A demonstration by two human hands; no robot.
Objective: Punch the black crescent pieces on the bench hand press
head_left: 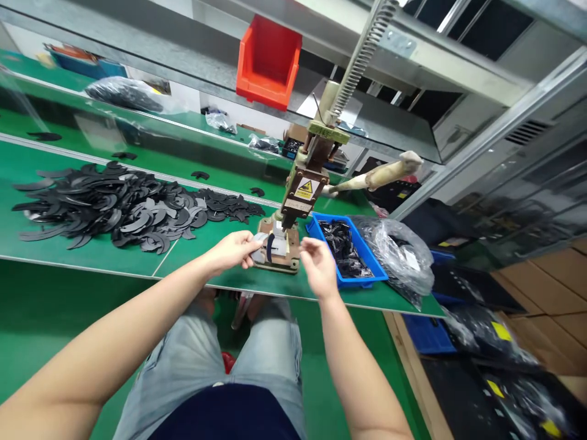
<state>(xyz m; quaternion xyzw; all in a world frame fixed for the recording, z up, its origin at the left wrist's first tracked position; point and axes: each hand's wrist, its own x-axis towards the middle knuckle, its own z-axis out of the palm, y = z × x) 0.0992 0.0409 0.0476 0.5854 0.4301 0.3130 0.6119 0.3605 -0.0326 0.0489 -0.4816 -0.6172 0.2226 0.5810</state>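
A hand press [302, 192] with a yellow warning label stands on the green bench, its ram above a metal fixture [279, 246]. My left hand [233, 249] is at the fixture's left side, thumb and fingers closed on the edge of a grey curved piece [259, 239]. A dark narrow curved strip [269, 249] lies across the fixture beside that piece. On the right, my right hand [320, 266] is just off the fixture, fingers loosely bent and apart, with nothing visible in them. The press lever [376, 177] sticks out to the right above this hand.
A large heap of dark curved pieces [114, 205] covers the bench at left. Right of the press are a blue tray [376, 269] of small black parts and a clear plastic bag [398, 253]. An orange bin [268, 64] hangs above. Cardboard boxes [550, 299] stand at far right.
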